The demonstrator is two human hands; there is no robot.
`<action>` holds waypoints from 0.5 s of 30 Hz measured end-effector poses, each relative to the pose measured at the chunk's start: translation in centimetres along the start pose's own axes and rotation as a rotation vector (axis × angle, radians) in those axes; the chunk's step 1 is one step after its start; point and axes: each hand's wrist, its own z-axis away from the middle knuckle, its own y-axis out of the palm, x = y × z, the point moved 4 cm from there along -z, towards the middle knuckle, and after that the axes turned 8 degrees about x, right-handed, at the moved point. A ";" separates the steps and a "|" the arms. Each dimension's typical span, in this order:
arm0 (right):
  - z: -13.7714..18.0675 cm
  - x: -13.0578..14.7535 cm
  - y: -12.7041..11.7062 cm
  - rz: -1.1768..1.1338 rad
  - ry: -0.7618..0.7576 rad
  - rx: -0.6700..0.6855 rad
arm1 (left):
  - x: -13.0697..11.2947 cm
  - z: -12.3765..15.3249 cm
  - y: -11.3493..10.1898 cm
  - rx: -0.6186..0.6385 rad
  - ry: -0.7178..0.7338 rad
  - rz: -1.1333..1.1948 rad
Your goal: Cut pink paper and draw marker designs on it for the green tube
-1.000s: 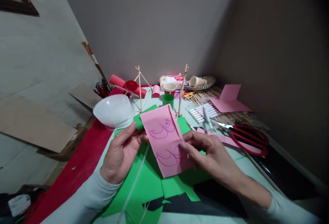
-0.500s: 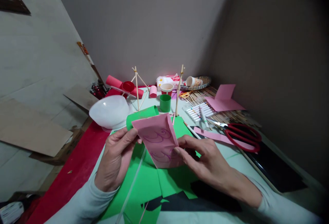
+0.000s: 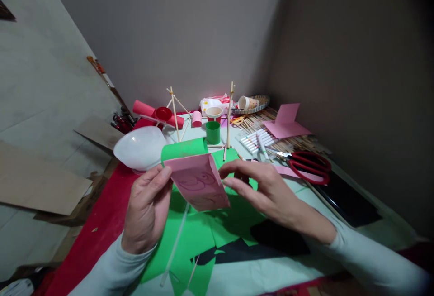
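My left hand (image 3: 149, 207) pinches the left corner of a pink paper (image 3: 200, 185) between thumb and fingers. Curved purple lines are drawn on its face, and the paper is folded or bent along its right edge. Beside that edge is my right hand (image 3: 262, 187), thumb and index finger a little apart; whether a fingertip still brushes the paper is hard to see. Beneath both hands lie green paper sheets (image 3: 190, 250), with a curled green piece (image 3: 185, 147) behind the pink paper. A clear thin rod (image 3: 174, 246) rests on the green sheets.
Large red-handled scissors (image 3: 310, 167), white markers (image 3: 257, 140) and a dark flat tablet-like object (image 3: 349, 198) lie on the right. Behind stand a green paper cup-like tube (image 3: 213, 133) and a tied stick frame (image 3: 229, 115). A white bowl (image 3: 140, 146) sits left. Black paper (image 3: 278, 241) lies in front.
My right thumb and finger have come off the pink paper's right edge and moved slightly apart. The paper has tilted flatter, still in my left hand. The view has shifted a little.
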 end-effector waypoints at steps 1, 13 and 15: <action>-0.2 0.5 -0.5 -0.033 -0.007 -0.053 | -0.1 0.0 0.1 0.013 0.004 -0.001; -2.4 3.0 0.4 -0.454 0.032 -0.098 | -0.6 1.3 0.7 0.082 0.032 0.003; -2.3 3.0 0.5 -0.484 0.055 -0.097 | -0.3 1.6 0.4 0.083 0.007 0.009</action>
